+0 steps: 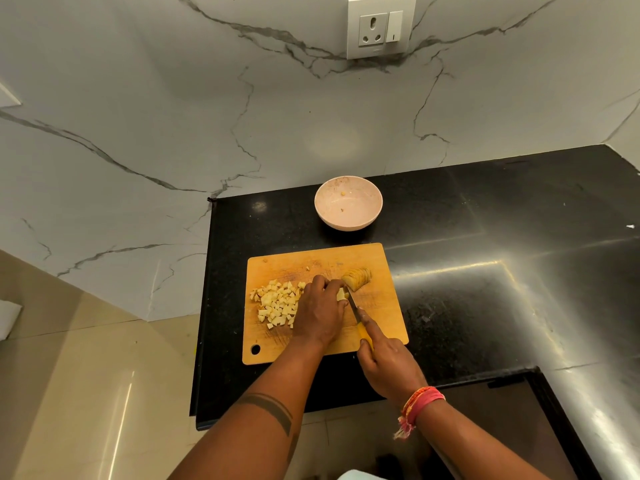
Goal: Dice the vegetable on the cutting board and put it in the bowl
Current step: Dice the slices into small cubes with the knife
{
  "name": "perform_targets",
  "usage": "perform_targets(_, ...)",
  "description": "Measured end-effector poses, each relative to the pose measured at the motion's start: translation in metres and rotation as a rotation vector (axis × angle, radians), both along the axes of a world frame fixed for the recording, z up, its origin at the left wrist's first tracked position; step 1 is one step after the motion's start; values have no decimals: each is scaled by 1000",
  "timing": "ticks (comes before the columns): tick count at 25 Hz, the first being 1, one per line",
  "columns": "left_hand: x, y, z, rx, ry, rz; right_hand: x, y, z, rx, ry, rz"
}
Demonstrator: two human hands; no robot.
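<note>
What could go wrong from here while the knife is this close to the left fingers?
1. The left hand holds the small piece right against the knife; a slip could nick a fingertip.
2. The diced pile lies near the cutting board's left edge; cubes could spill onto the counter.
3. The bowl stands off the board, so the transfer may drop pieces.

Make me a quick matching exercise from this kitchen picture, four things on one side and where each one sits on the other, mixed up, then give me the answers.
Things:
1. bowl
2. diced pieces
3. sliced chunk
4. knife

Places:
A. piled on the left part of the cutting board
B. held in the right hand
C. on the black counter beyond the board
D. near the board's far right corner, uncut into cubes

Pairs: 1-C, 2-A, 3-D, 4-B
</note>
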State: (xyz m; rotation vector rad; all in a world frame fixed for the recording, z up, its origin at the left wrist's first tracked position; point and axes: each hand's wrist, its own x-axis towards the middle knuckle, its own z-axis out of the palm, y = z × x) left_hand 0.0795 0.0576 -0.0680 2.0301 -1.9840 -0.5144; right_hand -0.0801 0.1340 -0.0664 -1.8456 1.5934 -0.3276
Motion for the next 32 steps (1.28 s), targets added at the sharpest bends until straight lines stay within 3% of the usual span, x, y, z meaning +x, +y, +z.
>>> perform_targets(7,9,-7,6,-82,21,44,2,-9,7,12,-63,81)
perform_targets(12,33,-4,7,-35,-217,209,13,-15,11,-17,-41,43)
perform_targets(15,29,-3,9,-73,-265,163,10,-15,10,-52,4,-29)
perform_targets(18,11,-5,9,-98,-201,51,5,-10,9,-71,62,-34)
perform_targets(22,0,-4,1,17,-53,-55,0,-6,8,-58,126,-10)
perform_targets(32,1,-2,-6,25,113,80,10,-12,10,-38,249,98)
